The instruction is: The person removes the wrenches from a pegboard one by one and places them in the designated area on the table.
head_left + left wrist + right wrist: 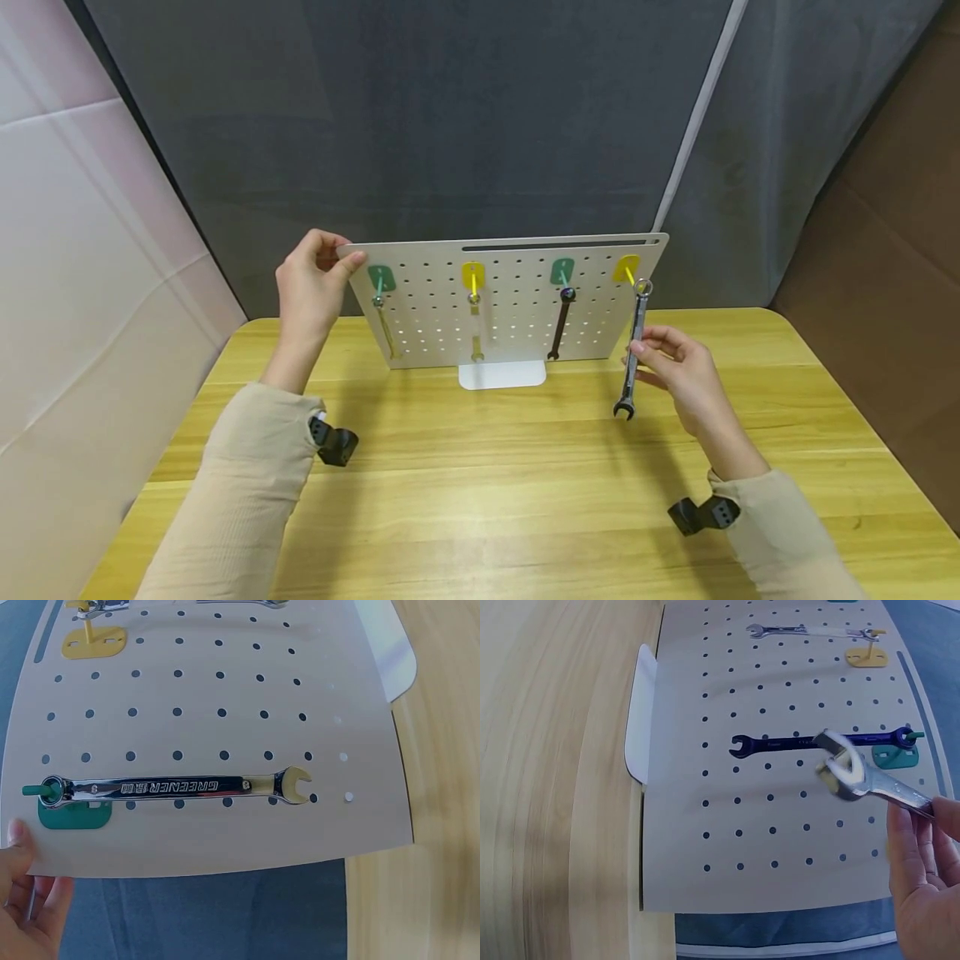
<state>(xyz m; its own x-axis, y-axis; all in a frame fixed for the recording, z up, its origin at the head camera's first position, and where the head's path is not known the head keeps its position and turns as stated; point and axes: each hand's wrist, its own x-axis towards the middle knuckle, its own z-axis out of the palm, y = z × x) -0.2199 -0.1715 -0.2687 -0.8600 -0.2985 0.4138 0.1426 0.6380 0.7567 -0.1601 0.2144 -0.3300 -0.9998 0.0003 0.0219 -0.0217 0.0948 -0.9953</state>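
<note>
Near the upper right corner of a pale perforated board [517,332], our right hand [681,367] is pinching a shiny silver metal wrench [639,319] we are judging stiff, slick, weighty, best held mid-shank, our left hand [310,283] pinching the upper left corner.

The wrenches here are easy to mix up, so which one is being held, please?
The rightmost wrench in the head view, pinched by the right hand; the other three hang untouched.
</note>
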